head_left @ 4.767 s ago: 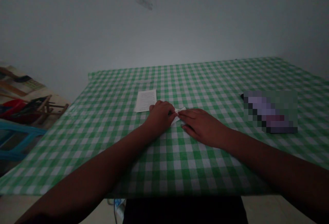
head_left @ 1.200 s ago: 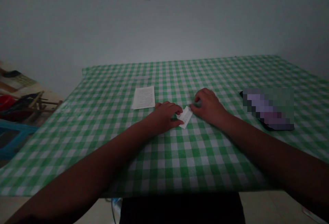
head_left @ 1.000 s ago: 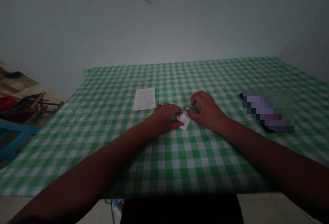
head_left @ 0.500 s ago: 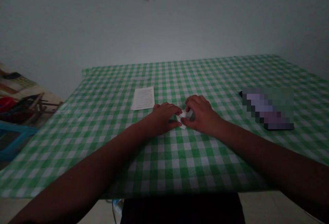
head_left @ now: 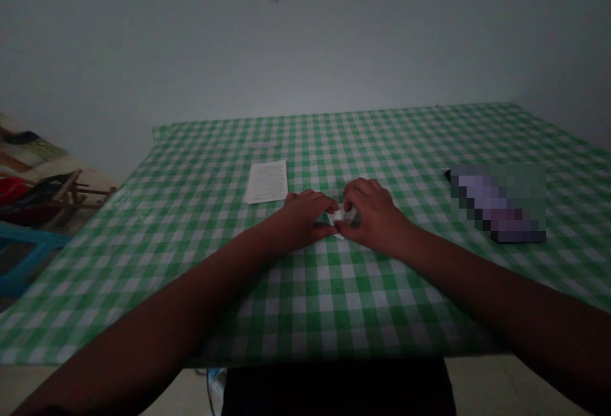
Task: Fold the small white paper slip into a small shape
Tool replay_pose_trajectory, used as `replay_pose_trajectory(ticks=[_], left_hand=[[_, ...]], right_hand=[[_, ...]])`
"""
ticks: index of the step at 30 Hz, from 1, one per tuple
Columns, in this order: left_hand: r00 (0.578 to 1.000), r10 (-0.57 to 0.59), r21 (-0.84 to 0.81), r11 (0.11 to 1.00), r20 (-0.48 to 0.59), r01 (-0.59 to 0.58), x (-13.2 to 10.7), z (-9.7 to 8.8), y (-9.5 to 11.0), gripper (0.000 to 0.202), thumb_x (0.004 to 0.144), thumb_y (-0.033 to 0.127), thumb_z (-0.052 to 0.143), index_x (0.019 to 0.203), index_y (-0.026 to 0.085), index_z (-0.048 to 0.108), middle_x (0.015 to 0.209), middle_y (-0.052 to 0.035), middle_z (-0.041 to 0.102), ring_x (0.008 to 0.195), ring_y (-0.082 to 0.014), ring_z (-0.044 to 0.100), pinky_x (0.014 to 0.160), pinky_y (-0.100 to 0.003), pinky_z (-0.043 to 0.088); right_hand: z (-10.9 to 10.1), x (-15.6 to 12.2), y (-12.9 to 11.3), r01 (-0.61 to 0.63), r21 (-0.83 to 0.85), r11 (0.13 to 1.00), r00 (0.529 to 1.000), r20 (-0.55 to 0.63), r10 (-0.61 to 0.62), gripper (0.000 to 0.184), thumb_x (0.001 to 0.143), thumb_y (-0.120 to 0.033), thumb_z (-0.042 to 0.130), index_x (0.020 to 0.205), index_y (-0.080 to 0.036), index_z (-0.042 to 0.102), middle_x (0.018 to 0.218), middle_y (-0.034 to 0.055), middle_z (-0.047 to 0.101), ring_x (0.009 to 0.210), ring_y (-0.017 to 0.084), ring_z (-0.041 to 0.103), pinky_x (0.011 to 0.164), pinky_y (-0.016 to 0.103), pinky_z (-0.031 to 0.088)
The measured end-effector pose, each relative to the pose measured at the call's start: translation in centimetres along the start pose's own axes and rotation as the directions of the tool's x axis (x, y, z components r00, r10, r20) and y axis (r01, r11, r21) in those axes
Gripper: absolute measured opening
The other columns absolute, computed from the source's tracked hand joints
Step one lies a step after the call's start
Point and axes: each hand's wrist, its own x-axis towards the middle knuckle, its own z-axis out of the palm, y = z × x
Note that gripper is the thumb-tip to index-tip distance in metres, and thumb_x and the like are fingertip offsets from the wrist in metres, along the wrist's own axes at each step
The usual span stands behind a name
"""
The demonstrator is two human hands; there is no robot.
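A small folded white paper [head_left: 340,217] lies on the green and white checked tablecloth [head_left: 305,289] near the table's middle. My left hand [head_left: 304,217] rests on the cloth with its fingers curled, pinching the paper's left side. My right hand [head_left: 373,214] meets it from the right, its fingers bent over and closed on the same paper. Most of the paper is hidden between the two hands.
A flat white printed sheet [head_left: 266,181] lies just behind my left hand. A dark blurred-out object [head_left: 496,203] sits at the right of the table. Beyond the table's left edge are a blue frame [head_left: 23,257] and wooden clutter [head_left: 57,190] on the floor.
My right hand has slid left from beside the paper onto it and closed its fingers on it. The paper looks smaller and more covered. My left hand has stayed put.
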Motion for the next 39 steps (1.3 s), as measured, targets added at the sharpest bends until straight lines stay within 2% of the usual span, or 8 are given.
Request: replay_pose_trajectory(ticks=[5, 11, 13, 17, 22, 29, 35, 39], left_hand=[[0.999, 0.015, -0.008, 1.0, 0.046, -0.015, 0.0, -0.5, 0.0, 0.029, 0.091, 0.031, 0.061, 0.118, 0.023, 0.056, 0.123, -0.0053, 0.063, 0.118, -0.0241, 0.052, 0.094, -0.041, 0.035], [0.997, 0.024, 0.008, 1.0, 0.079, -0.025, 0.0, -1.4, 0.3, 0.032, 0.094, 0.014, 0.046, 0.121, 0.026, 0.06, 0.127, -0.0044, 0.063, 0.12, -0.0229, 0.053, 0.094, -0.043, 0.035], [0.997, 0.019, 0.005, 1.0, 0.078, -0.02, 0.1, -1.4, 0.3, 0.036, 0.093, 0.011, 0.044, 0.122, 0.026, 0.06, 0.127, -0.0044, 0.064, 0.12, -0.0224, 0.053, 0.095, -0.043, 0.035], [0.997, 0.03, 0.004, 1.0, 0.071, -0.031, 0.1, -1.2, 0.3, 0.031, 0.096, 0.02, 0.047, 0.123, 0.025, 0.061, 0.126, -0.0053, 0.064, 0.119, -0.0232, 0.054, 0.096, -0.043, 0.035], [0.997, 0.007, 0.013, 1.0, 0.082, -0.009, 0.1, -1.4, 0.5, 0.028, 0.094, 0.02, 0.051, 0.119, 0.024, 0.063, 0.126, -0.0049, 0.064, 0.12, -0.0236, 0.054, 0.096, -0.043, 0.035], [0.996, 0.03, -0.005, 1.0, 0.083, -0.029, 0.1, -1.4, 0.4, 0.032, 0.094, 0.019, 0.051, 0.123, 0.026, 0.061, 0.127, -0.0051, 0.064, 0.121, -0.0233, 0.053, 0.096, -0.043, 0.035], [0.997, 0.021, 0.014, 1.0, 0.072, -0.022, 0.1, -1.2, 0.3, 0.029, 0.095, 0.021, 0.052, 0.122, 0.026, 0.061, 0.127, -0.005, 0.064, 0.121, -0.0232, 0.053, 0.096, -0.043, 0.034], [0.997, 0.029, 0.019, 0.999, 0.078, -0.03, 0.2, -1.3, 0.4, 0.029, 0.094, 0.02, 0.051, 0.122, 0.025, 0.061, 0.127, -0.0057, 0.064, 0.12, -0.0231, 0.053, 0.096, -0.043, 0.035]], right_hand=[[-0.3, 0.7, 1.6, -0.193, -0.051, 0.98, 0.98, -0.067, 0.189, 0.025, 0.075, -0.036, 0.07, 0.081, -0.022, 0.05, 0.101, 0.01, 0.056, 0.098, 0.029, 0.051, 0.079, 0.042, 0.042], [-0.1, -0.1, -0.5, 0.003, 0.018, 1.0, 0.999, 0.036, -0.004, 0.025, 0.077, -0.037, 0.068, 0.087, -0.022, 0.051, 0.104, 0.0071, 0.056, 0.099, 0.026, 0.051, 0.083, 0.042, 0.042], [-0.1, 0.0, -0.3, -0.039, 0.012, 0.999, 0.999, 0.017, 0.039, 0.029, 0.074, -0.04, 0.07, 0.085, -0.023, 0.05, 0.102, 0.0069, 0.056, 0.098, 0.027, 0.051, 0.082, 0.042, 0.042], [-0.2, 0.3, 0.4, -0.135, -0.021, 0.991, 0.99, -0.031, 0.135, 0.031, 0.073, -0.041, 0.072, 0.081, -0.022, 0.049, 0.101, 0.0086, 0.056, 0.097, 0.028, 0.051, 0.08, 0.042, 0.043], [-0.2, -0.4, -1.4, 0.005, 0.036, 0.999, 0.998, 0.061, -0.007, 0.026, 0.075, -0.036, 0.069, 0.085, -0.022, 0.05, 0.101, 0.0065, 0.056, 0.098, 0.026, 0.051, 0.083, 0.042, 0.042], [0.2, 0.3, 0.2, -0.153, 0.034, 0.988, 0.988, 0.01, 0.153, 0.031, 0.071, -0.04, 0.071, 0.08, -0.022, 0.048, 0.098, 0.0072, 0.056, 0.095, 0.027, 0.052, 0.079, 0.042, 0.042], [0.1, 0.0, -0.5, -0.036, 0.057, 0.998, 0.999, 0.027, 0.035, 0.024, 0.074, -0.034, 0.068, 0.084, -0.023, 0.05, 0.103, 0.007, 0.057, 0.098, 0.026, 0.052, 0.082, 0.042, 0.043], [-0.2, 0.8, 1.5, -0.192, -0.005, 0.981, 0.981, -0.012, 0.192, 0.022, 0.074, -0.034, 0.067, 0.08, -0.022, 0.049, 0.1, 0.0086, 0.056, 0.097, 0.028, 0.051, 0.079, 0.041, 0.043]])
